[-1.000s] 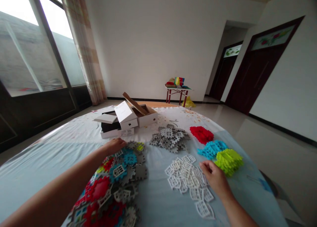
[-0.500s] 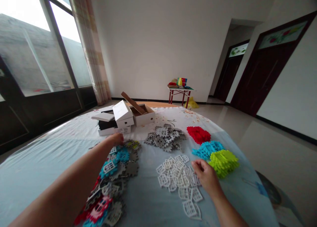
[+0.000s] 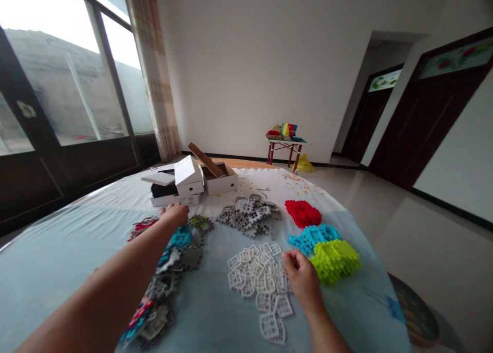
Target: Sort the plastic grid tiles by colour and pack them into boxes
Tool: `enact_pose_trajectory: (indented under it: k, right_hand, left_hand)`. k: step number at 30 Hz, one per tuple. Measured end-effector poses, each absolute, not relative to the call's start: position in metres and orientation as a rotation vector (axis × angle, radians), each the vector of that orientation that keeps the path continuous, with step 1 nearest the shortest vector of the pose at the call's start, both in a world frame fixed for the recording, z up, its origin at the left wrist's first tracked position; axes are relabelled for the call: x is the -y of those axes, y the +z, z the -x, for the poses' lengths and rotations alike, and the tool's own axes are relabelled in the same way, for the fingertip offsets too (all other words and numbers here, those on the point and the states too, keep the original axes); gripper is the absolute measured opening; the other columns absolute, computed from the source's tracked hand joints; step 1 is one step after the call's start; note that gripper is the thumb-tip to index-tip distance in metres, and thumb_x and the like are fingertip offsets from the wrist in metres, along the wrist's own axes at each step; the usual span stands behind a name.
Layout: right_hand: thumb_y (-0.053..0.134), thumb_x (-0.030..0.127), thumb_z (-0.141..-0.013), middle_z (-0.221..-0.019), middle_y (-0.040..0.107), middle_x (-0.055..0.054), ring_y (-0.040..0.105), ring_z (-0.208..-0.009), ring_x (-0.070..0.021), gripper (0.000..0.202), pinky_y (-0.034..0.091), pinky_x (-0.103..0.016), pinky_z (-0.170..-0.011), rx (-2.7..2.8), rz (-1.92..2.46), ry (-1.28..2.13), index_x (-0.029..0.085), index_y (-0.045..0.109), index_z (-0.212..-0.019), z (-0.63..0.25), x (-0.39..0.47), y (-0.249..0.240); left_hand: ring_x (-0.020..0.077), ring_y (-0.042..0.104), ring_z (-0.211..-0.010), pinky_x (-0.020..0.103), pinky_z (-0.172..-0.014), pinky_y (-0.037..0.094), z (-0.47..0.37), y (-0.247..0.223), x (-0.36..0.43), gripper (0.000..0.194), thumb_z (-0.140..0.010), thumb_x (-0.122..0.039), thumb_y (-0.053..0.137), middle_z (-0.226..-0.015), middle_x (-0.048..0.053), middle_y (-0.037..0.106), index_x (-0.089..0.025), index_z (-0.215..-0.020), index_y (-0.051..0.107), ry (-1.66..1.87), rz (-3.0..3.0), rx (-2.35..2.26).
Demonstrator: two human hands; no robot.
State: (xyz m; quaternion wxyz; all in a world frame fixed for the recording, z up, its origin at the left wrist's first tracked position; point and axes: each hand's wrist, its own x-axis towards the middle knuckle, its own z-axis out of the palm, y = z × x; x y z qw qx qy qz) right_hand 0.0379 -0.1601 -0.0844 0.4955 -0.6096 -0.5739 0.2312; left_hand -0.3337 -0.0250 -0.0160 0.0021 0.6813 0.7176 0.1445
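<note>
My left hand (image 3: 176,214) reaches over the far end of a mixed heap of grey, blue and red pieces (image 3: 165,271), near the white boxes; its fingers are partly hidden and what they touch is unclear. My right hand (image 3: 302,276) is closed, fingertips pinched, beside a pile of white window-shaped pieces (image 3: 259,276). Whatever it may hold is too small to tell. Stacks of lime green (image 3: 335,260), blue (image 3: 314,236) and red pieces (image 3: 303,213) lie just beyond it. A grey pile (image 3: 249,214) sits in the middle.
Open white boxes (image 3: 188,176) and a box with a brown inside (image 3: 221,178) stand at the back left of the cloth-covered round table (image 3: 208,301). Behind it, a small table (image 3: 287,141) holds colourful items beside a yellow bag (image 3: 304,163). A round stool-like object (image 3: 414,309) is at right.
The view has shifted, so the table things sit slightly further left. My left hand has turned and its fingers spread a little by the heap. My right hand remains pinched by the white pile.
</note>
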Motion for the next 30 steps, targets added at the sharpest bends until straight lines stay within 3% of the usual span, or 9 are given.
enact_pose_trajectory:
  k: [5, 7, 10, 14, 22, 30]
  right_hand:
    - [0.047, 0.051, -0.078, -0.066, 0.063, -0.004, 0.059, -0.062, -0.018, 0.036, 0.045, -0.025, -0.058, 1.351, 1.453, 0.596, 0.017, 0.059, -0.075, -0.038, 0.159, -0.084]
    - [0.047, 0.051, -0.078, -0.065, 0.063, -0.004, 0.059, -0.061, -0.0179, 0.036, 0.045, -0.025, -0.059, 1.347, 1.447, 0.597, 0.017, 0.059, -0.075, -0.037, 0.159, -0.084]
    - [0.048, 0.051, -0.077, -0.063, 0.062, -0.004, 0.058, -0.06, -0.0179, 0.036, 0.045, -0.026, -0.058, 1.347, 1.457, 0.586, 0.017, 0.059, -0.074, -0.038, 0.159, -0.084]
    - [0.048, 0.05, -0.077, -0.065, 0.063, -0.005, 0.059, -0.062, -0.0188, 0.036, 0.045, -0.026, -0.059, 1.336, 1.451, 0.58, 0.016, 0.059, -0.075, -0.038, 0.159, -0.084]
    - [0.049, 0.048, -0.076, -0.064, 0.064, -0.005, 0.058, -0.06, -0.018, 0.033, 0.045, -0.026, -0.057, 1.351, 1.448, 0.53, 0.017, 0.059, -0.072, -0.039, 0.157, -0.085]
    - [0.048, 0.045, -0.078, -0.062, 0.062, -0.004, 0.056, -0.057, -0.0163, 0.03, 0.042, -0.024, -0.053, 1.36, 1.46, 0.473, 0.017, 0.058, -0.07, -0.036, 0.157, -0.083]
  left_hand:
    - [0.0254, 0.051, -0.105, 0.044, -0.089, 0.036, 0.301, -0.011, 0.036, 0.031, -0.079, -0.045, 0.048, -0.104, 0.006, 0.061, -0.024, -0.099, 0.061, 0.289, -2.273, -2.179]
    - [0.0262, 0.053, -0.101, 0.041, -0.088, 0.036, 0.289, -0.013, 0.042, 0.035, -0.068, -0.049, 0.058, -0.098, 0.006, 0.063, -0.026, -0.094, 0.064, 0.222, -2.319, -2.11]
    - [0.0285, 0.056, -0.095, 0.039, -0.084, 0.038, 0.281, -0.018, 0.048, 0.036, -0.052, -0.042, 0.07, -0.096, 0.008, 0.064, -0.024, -0.084, 0.067, 0.148, -2.319, -2.082]
    - [0.0255, 0.059, -0.086, 0.034, -0.075, 0.04, 0.285, -0.014, 0.052, 0.017, -0.062, -0.033, 0.061, -0.087, 0.009, 0.066, -0.02, -0.07, 0.067, 0.216, -2.252, -2.109]
    - [0.0155, 0.057, -0.061, 0.025, -0.054, 0.039, 0.31, 0.022, 0.047, 0.036, -0.077, -0.042, 0.041, -0.066, 0.006, 0.063, -0.014, -0.074, 0.063, 0.648, -1.881, -2.046]
    - [0.0101, 0.055, -0.05, 0.021, -0.046, 0.04, 0.242, 0.017, 0.01, 0.038, -0.068, -0.048, 0.056, -0.065, 0.006, 0.065, -0.012, -0.075, 0.063, 0.827, -1.593, -1.673]
